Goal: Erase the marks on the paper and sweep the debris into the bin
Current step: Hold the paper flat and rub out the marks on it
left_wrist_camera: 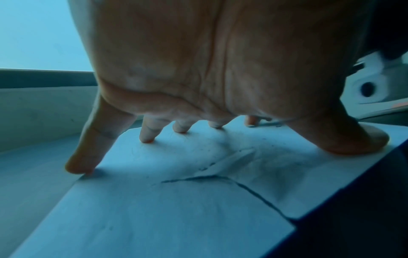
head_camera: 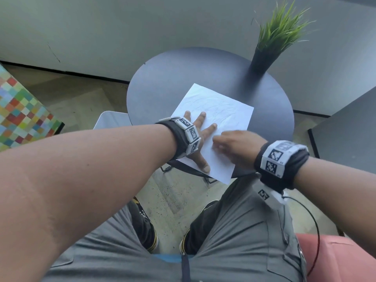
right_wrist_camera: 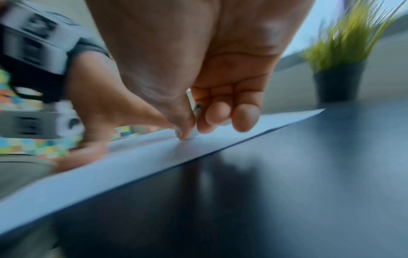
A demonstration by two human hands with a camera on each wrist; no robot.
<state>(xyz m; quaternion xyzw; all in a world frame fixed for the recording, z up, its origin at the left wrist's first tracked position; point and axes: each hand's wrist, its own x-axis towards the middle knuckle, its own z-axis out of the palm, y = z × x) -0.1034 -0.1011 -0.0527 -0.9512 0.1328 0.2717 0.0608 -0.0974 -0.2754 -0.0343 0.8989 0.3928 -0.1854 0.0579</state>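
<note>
Paper [head_camera: 221, 110]: white, faint grey pencil scribbles; counter [head_camera: 162, 82]: round, dark navy-black. Plant [head_camera: 282, 29]: green grass blades in a black pot [head_camera: 261, 62]; bin [head_camera: 112, 121]: white; eraser [right_wrist_camera: 197, 111]: white with a dark smudge. Wristbands [head_camera: 278, 165]: black with white tiles bearing black square-code patterns; cushion [head_camera: 20, 110]: multicoloured checker of red, green, blue, yellow; trousers [head_camera: 234, 231]: grey; seat [head_camera: 335, 259]: salmon pink.

Round dark table [head_camera: 162, 78] stands on a light speckled floor [head_camera: 175, 192], close to a pale grey wall [head_camera: 142, 27] with a dark baseboard. Potted green grass plant [head_camera: 272, 39] in a dark pot sits at the table's far right edge. Multicoloured chequered furniture [head_camera: 18, 110] stands left. Grey cabinet [head_camera: 350, 135] stands right. Lighting is soft and even.
</note>
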